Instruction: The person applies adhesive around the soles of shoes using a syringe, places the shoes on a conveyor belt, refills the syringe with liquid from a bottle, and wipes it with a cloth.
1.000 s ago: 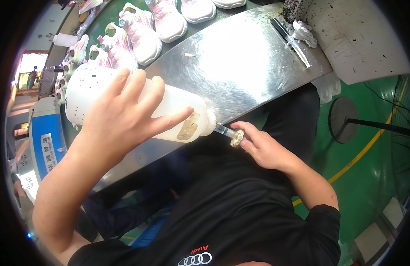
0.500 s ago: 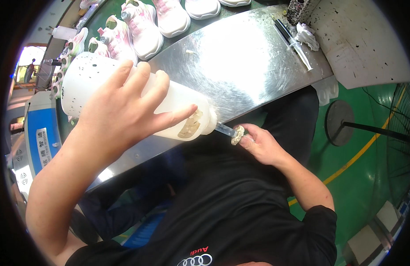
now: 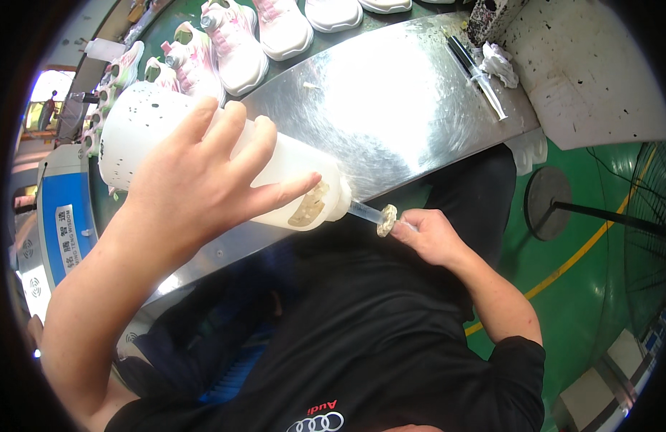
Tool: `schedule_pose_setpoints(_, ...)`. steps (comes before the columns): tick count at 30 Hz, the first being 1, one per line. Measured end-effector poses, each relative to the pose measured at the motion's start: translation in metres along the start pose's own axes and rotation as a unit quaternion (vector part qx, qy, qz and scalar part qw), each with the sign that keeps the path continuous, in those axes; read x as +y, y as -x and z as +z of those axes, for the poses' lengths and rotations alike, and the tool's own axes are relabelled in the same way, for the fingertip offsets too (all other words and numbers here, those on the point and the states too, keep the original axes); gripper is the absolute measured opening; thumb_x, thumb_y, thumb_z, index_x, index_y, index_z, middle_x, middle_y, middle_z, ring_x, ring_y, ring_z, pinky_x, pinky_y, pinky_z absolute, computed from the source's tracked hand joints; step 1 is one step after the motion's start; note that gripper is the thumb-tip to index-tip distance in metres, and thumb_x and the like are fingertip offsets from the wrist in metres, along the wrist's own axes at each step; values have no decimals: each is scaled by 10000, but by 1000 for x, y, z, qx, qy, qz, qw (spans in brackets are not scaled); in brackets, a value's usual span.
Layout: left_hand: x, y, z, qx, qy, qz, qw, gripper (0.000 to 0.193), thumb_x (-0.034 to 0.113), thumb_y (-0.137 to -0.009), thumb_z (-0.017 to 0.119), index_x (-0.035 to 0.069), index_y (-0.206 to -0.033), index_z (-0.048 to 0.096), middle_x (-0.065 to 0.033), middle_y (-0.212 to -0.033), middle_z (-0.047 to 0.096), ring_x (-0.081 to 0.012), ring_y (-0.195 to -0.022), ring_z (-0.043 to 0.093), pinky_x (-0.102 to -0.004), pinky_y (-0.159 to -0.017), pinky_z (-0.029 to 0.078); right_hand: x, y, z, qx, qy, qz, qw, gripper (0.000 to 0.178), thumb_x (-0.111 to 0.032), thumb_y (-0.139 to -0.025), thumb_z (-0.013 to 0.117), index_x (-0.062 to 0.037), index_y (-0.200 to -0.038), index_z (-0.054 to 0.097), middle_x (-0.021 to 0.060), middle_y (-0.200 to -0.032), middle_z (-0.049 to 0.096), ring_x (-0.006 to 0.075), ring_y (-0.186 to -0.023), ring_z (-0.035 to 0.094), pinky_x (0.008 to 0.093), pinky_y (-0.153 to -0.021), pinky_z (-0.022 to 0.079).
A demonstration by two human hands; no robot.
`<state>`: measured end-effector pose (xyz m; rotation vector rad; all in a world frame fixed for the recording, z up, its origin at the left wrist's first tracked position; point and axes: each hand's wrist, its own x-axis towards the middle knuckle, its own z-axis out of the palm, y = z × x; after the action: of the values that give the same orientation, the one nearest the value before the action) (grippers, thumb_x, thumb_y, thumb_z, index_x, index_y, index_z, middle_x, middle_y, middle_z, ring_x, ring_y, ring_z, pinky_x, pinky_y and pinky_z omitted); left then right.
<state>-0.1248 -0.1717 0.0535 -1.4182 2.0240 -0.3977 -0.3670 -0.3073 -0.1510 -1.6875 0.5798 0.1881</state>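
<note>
A large white plastic bottle (image 3: pixel 297 162) lies tilted in the air, its neck pointing to the lower right. My left hand (image 3: pixel 203 165) is closed over its side, fingers spread across the top; a brownish smear marks the bottle near the neck. A clear syringe (image 3: pixel 364 212) has its front end at the bottle's mouth, and its tip is hidden there. Pale crusted residue coats the syringe's flange. My right hand (image 3: pixel 428 236) pinches the plunger end, just behind that flange.
Pink and white shoes (image 3: pixel 236 57) stand in a row beyond the shiny metal table (image 3: pixel 290 101). Another syringe (image 3: pixel 477 75) with a dark part lies by crumpled tissue (image 3: pixel 498 65). A speckled pale panel (image 3: pixel 592 72) rises at right. A round stand base (image 3: pixel 549 204) rests on the green floor.
My right hand has shifted slightly right, from the flange to the plunger end, leaving the flange more exposed. My left hand and the bottle have barely moved.
</note>
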Motion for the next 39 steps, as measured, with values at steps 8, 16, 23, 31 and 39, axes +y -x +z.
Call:
schedule_pose_setpoints(8,-9,23,-8,87,205,-94,970,805,190,-516,759,190,-1271,481,-199,-1192,502,-387,-1059,508,-488,-892,416,-37,21,-55,21,-56,-52,997,380,-361,-853,646,-6,-724,609,28,-577,531,87,-548,444,267,-528,390)
schedule_pose_setpoints(16,17,30,18,332,426,-338,770,823,119,-611,762,3,-1323,364,-189,-1281,451,-341,-1115,503,-442,-926,414,-61,61,-131,95,-129,-176,971,317,-311,-878,637,-9,-782,622,-47,-611,480,28,-596,380,214,-524,332)
schedule_pose_setpoints(23,-62,5,-29,579,699,-272,321,816,226,-707,708,-8,-1374,300,-155,-1315,419,-291,-1173,464,-411,-978,395,-36,69,-144,131,-99,-240,957,347,-357,-891,606,-15,-850,644,-19,-687,549,54,-659,468,223,-595,401)
schedule_pose_setpoints(31,-192,-73,-289,649,595,7,474,628,348,-853,612,-13,-1317,392,-179,-1316,454,-300,-1225,427,-426,-1034,344,-13,77,-146,144,-157,-235,948,381,-386,-907,573,-15,-945,654,-38,-739,565,44,-673,458,215,-618,389)
schedule_pose_setpoints(39,-214,-147,-418,624,566,-11,538,737,247,-764,735,21,-1346,345,-185,-1311,439,-322,-1224,413,-473,-1027,358,12,85,-154,138,-242,-170,945,360,-393,-917,550,-45,-922,641,-53,-741,539,14,-607,427,172,-549,329)
